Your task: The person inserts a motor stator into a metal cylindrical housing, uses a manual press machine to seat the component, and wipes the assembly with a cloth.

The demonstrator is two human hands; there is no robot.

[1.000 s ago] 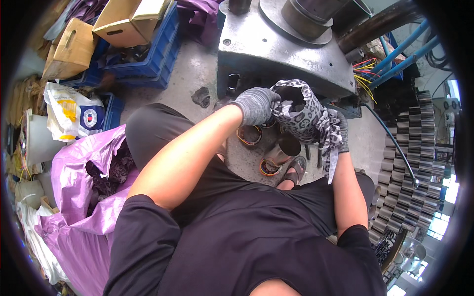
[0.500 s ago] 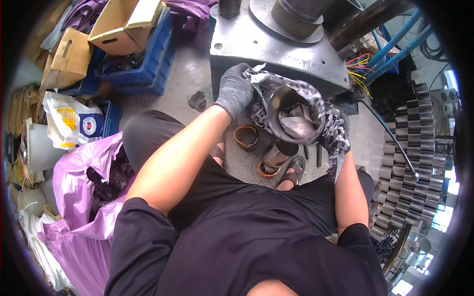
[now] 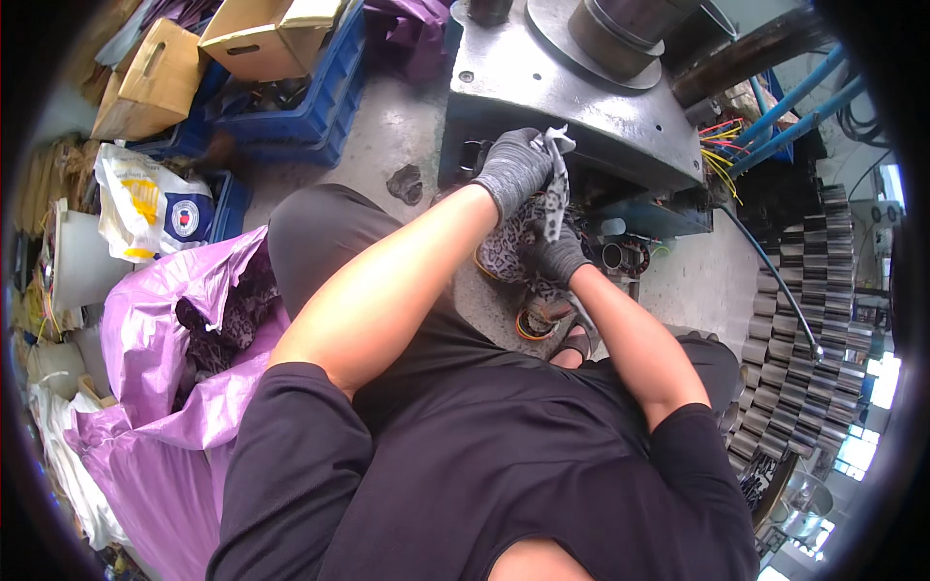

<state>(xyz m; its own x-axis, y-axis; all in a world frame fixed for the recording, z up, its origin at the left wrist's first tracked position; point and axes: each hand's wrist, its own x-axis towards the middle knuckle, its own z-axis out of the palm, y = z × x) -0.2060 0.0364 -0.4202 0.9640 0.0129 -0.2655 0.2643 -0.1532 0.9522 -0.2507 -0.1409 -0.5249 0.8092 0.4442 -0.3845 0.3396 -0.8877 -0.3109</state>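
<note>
My left hand, in a grey knit glove, is closed on a patterned black-and-white cloth just in front of the metal machine base. A strip of the cloth hangs from its fingers. Below it, my right hand, also gloved, is closed on the same cloth. More spotted cloth bunches between and under the hands. The metal ring seen before does not show; the cloth or hands may hide it. Beneath the right hand, a metal cylinder with an orange-yellow rim stands on the floor near my foot, partly covered.
The heavy metal machine base stands ahead, with a wire-wound ring part under its right side. Stacked metal cylinders line the right. Blue crates with cardboard boxes and a purple sack are at the left.
My right hand has moved left, close under my left hand. The cloth-wrapped metal ring that was between them is out of sight. The view has shifted slightly.
</note>
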